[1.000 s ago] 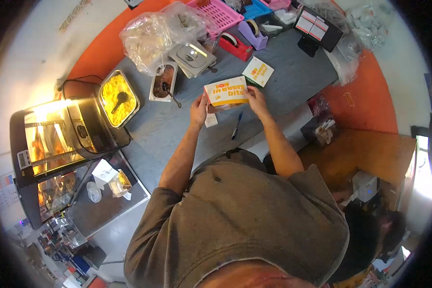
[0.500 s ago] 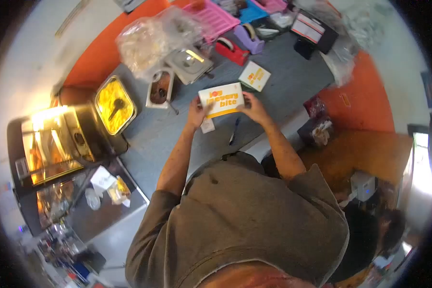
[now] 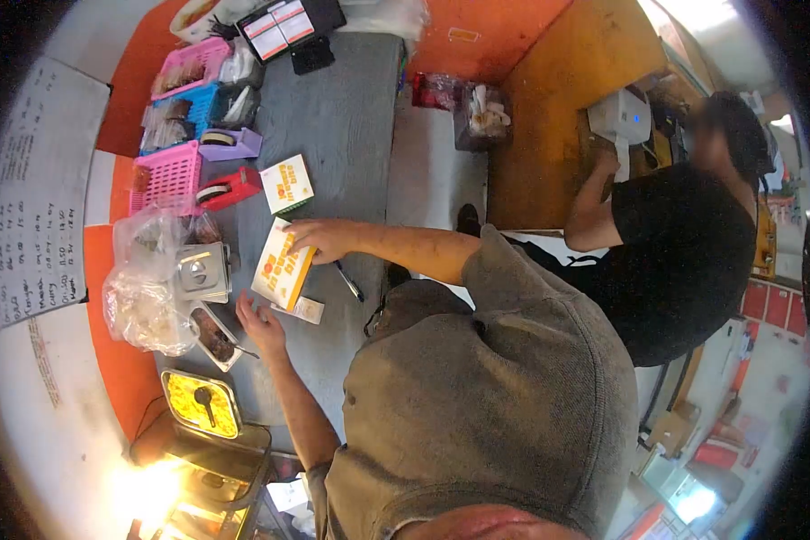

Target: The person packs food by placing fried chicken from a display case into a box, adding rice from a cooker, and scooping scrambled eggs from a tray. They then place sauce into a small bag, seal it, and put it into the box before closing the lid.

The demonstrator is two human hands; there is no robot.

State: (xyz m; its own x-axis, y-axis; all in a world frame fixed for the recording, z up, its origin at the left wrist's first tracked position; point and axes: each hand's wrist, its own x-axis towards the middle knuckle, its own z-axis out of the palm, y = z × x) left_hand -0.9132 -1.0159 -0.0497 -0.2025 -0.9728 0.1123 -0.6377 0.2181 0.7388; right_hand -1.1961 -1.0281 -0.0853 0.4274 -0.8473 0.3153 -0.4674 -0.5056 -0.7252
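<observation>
A white and yellow printed food box [image 3: 275, 268] is over the grey counter, its lettering facing up. My right hand [image 3: 319, 239] grips the box at its far end, fingers over the top edge. My left hand [image 3: 261, 322] is off the box, just beside its near end, with fingers apart and nothing in them. Another such printed box [image 3: 288, 183] stands just beyond. A small pale paper slip [image 3: 310, 310] and a pen [image 3: 349, 282] lie close to the held box.
Beside my left hand are a pan of dark sauce [image 3: 216, 337], a lidded steel container [image 3: 203, 272] and plastic bags [image 3: 148, 306]. A tray of yellow food [image 3: 184, 396] stands near the lit warmer [image 3: 198, 490]. A red tape dispenser [image 3: 228, 190] is farther off. A co-worker [image 3: 675, 261] sits right.
My view has swung to the right, bringing the co-worker and a whiteboard into sight. My left hand has let go of the box; my right hand still has it.
</observation>
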